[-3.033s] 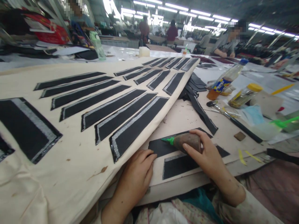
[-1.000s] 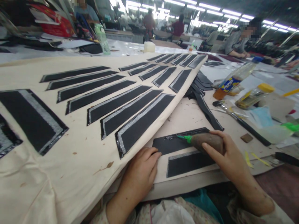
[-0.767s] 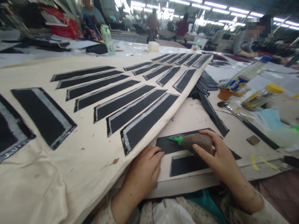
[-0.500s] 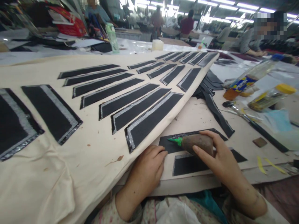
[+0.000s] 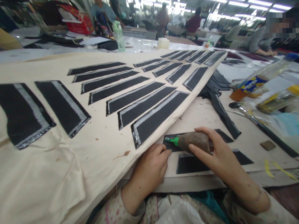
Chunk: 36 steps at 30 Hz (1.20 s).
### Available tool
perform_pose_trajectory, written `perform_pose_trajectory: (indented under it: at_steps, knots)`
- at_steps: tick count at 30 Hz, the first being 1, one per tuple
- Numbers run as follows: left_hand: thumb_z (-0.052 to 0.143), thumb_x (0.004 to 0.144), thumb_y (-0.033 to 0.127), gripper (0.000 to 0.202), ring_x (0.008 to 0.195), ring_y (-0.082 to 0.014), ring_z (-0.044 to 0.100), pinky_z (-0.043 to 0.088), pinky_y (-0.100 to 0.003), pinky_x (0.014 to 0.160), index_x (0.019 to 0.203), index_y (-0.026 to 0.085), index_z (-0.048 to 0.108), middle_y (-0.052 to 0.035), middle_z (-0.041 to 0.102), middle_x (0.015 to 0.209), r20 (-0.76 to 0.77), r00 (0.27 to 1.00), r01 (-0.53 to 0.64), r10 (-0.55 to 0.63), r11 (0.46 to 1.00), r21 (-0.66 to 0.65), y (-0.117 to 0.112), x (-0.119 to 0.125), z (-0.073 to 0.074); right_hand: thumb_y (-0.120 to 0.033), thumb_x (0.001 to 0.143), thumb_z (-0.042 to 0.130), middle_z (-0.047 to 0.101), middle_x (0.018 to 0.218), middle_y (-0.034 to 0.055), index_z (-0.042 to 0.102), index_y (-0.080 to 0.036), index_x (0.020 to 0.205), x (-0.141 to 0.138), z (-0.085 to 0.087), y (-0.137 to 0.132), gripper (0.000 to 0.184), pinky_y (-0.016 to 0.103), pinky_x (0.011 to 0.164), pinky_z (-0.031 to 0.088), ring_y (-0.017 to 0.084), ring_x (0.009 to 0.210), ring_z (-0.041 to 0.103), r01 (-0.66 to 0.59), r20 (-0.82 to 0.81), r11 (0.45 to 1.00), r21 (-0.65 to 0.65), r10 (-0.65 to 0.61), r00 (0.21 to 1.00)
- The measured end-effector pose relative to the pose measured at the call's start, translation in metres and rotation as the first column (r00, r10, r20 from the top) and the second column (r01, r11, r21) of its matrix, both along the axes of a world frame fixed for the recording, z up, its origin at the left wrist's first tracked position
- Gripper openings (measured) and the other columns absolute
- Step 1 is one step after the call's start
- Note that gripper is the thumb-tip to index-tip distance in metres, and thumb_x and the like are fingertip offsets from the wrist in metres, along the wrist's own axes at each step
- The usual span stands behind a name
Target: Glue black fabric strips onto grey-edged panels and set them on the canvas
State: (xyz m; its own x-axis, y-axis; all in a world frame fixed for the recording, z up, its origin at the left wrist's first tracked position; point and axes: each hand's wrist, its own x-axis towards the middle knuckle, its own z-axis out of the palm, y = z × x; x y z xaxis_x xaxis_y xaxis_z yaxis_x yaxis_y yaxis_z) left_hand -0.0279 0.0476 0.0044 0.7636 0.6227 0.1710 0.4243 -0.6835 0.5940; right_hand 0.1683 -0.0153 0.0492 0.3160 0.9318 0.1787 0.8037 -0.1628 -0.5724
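In my right hand point(image 5: 217, 152) is a brown squeeze bottle point(image 5: 193, 142) with a green nozzle, tipped to the left. Its nozzle end touches or hovers just over the left end of a black strip point(image 5: 226, 135), where a wet shine shows. My left hand point(image 5: 151, 163) lies with curled fingers beside that end, fingertips on its lower left corner; the contact is partly hidden. Just nearer to me lies a second black strip point(image 5: 191, 164) with a grey band, partly covered by my right hand.
Rows of black strips with grey bands point(image 5: 161, 110) lie on a cream cloth-covered board point(image 5: 100, 161) at left. To the right are a black-handled brush point(image 5: 263, 127), a drink bottle point(image 5: 252, 84), a yellow-capped jar point(image 5: 275, 101) and a brown block point(image 5: 268, 145). Other people work farther back.
The nozzle has travelled left along the strip to its left end, my right hand moving with it. My left hand stays by the corner. The whole view has shifted slightly.
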Motion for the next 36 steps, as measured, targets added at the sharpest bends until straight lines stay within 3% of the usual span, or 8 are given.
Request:
perform_pose_trajectory:
  at_steps: [6,10,14,20,23,28,36]
  knots:
    - [0.042,0.083,0.008,0.026,0.092,-0.0204,0.050,0.044,-0.035,0.083,0.098,0.017,0.061,-0.0061,0.057,0.095,0.009,1.000,-0.003,0.003,0.999,-0.041,-0.001,-0.001,0.001,-0.044,0.076,0.058,0.056,0.107,0.0075,0.047,-0.023,0.113,0.000,0.007,0.007,0.044,0.036,0.078,0.047,0.024,0.094,0.056,-0.029,0.048,1.000,0.012,0.028,0.998]
    - [0.043,0.083,0.007,0.027,0.098,-0.0201,0.050,0.042,-0.034,0.089,0.101,0.017,0.061,-0.0065,0.058,0.105,0.057,0.998,0.000,0.004,0.997,-0.071,-0.005,-0.010,0.000,-0.044,0.076,0.058,0.056,0.106,0.0067,0.048,-0.024,0.113,0.000,0.011,0.006,0.043,0.034,0.074,0.048,0.023,0.091,0.058,-0.056,0.038,0.998,-0.042,0.058,0.998]
    - [0.043,0.082,0.007,0.030,0.104,-0.0209,0.049,0.041,-0.036,0.093,0.104,0.017,0.060,-0.0073,0.057,0.112,0.080,0.997,-0.013,0.017,0.998,-0.062,-0.009,-0.020,-0.004,-0.044,0.076,0.058,0.057,0.104,0.0070,0.047,-0.024,0.112,0.001,0.014,0.010,0.042,0.036,0.075,0.048,0.024,0.090,0.058,-0.054,0.085,0.998,-0.016,0.055,0.995]
    - [0.042,0.082,0.006,0.027,0.099,-0.0194,0.052,0.043,-0.034,0.090,0.099,0.018,0.060,-0.0059,0.060,0.104,0.110,0.993,-0.024,0.033,0.996,-0.083,-0.011,-0.023,-0.002,-0.042,0.077,0.058,0.056,0.105,0.0068,0.046,-0.025,0.113,-0.003,0.016,0.005,0.041,0.035,0.076,0.049,0.024,0.091,0.058,-0.111,0.075,0.993,-0.050,0.115,0.991]
    - [0.041,0.083,0.008,0.027,0.095,-0.0178,0.055,0.045,-0.032,0.087,0.099,0.020,0.059,-0.0049,0.061,0.099,0.097,0.992,-0.069,0.080,0.992,-0.110,-0.008,-0.027,-0.003,-0.043,0.077,0.058,0.056,0.104,0.0062,0.047,-0.026,0.112,-0.005,0.017,-0.003,0.040,0.034,0.073,0.050,0.022,0.089,0.058,-0.149,0.044,0.984,-0.094,0.153,0.987]
    - [0.042,0.082,0.011,0.029,0.097,-0.0191,0.057,0.044,-0.034,0.091,0.102,0.025,0.059,-0.0035,0.063,0.100,0.082,0.976,-0.201,0.204,0.979,-0.045,-0.005,-0.035,-0.010,-0.044,0.076,0.058,0.057,0.105,0.0068,0.047,-0.026,0.113,-0.004,0.017,-0.007,0.042,0.035,0.073,0.051,0.023,0.089,0.059,-0.112,0.038,0.989,-0.094,0.116,0.993]
    - [0.042,0.082,0.012,0.028,0.097,-0.0192,0.057,0.044,-0.035,0.091,0.101,0.025,0.059,-0.0031,0.063,0.100,0.086,0.973,-0.212,0.215,0.976,-0.042,-0.005,-0.034,-0.012,-0.042,0.078,0.058,0.056,0.106,0.0047,0.045,-0.027,0.112,-0.008,0.019,-0.008,0.040,0.033,0.075,0.051,0.021,0.092,0.058,-0.180,0.025,0.978,-0.107,0.184,0.983]
